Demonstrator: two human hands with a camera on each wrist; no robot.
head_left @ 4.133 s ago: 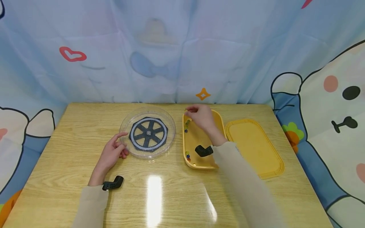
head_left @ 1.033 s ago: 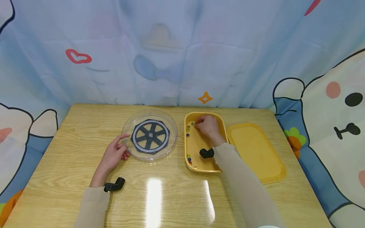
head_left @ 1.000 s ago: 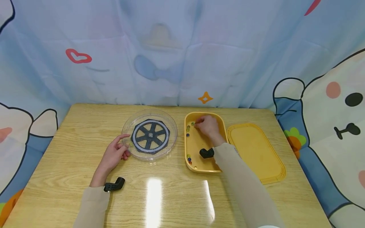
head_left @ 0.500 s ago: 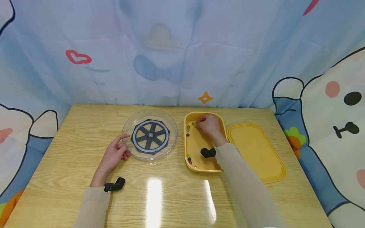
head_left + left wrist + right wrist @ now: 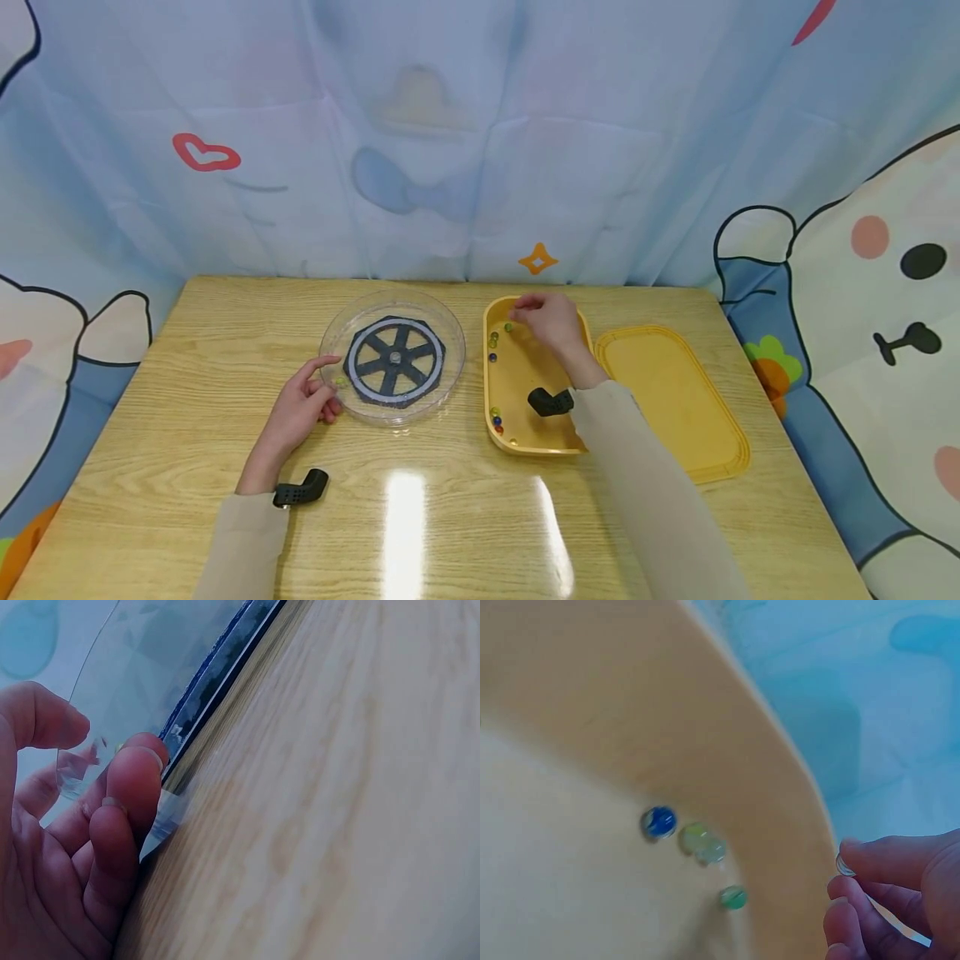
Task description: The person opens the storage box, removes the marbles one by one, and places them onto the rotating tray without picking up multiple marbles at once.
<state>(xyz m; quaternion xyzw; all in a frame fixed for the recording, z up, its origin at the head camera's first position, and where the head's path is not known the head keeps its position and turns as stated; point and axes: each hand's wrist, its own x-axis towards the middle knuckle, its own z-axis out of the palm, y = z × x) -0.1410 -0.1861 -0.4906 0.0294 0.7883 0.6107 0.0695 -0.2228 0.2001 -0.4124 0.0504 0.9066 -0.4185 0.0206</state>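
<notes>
My left hand holds the near-left rim of a round clear dish; in the left wrist view its fingers curl about the dish's edge. Under the dish's clear surface shows a dark six-spoked wheel shape. A yellowish spot, perhaps a marble, lies inside the rim beside the fingers. Over the back of a yellow tray is my right hand, pinching a small clear marble between thumb and finger. Below it in the tray lie a green marble, a blue marble and two pale ones touching.
More marbles sit in the tray's near-left corner. A flat yellow lid lies right of the tray. All stand on a wooden table; a patterned curtain hangs behind it.
My right hand was low among the marbles in the tray a second ago and has risen slightly towards the back edge. My left hand keeps its place on the dish.
</notes>
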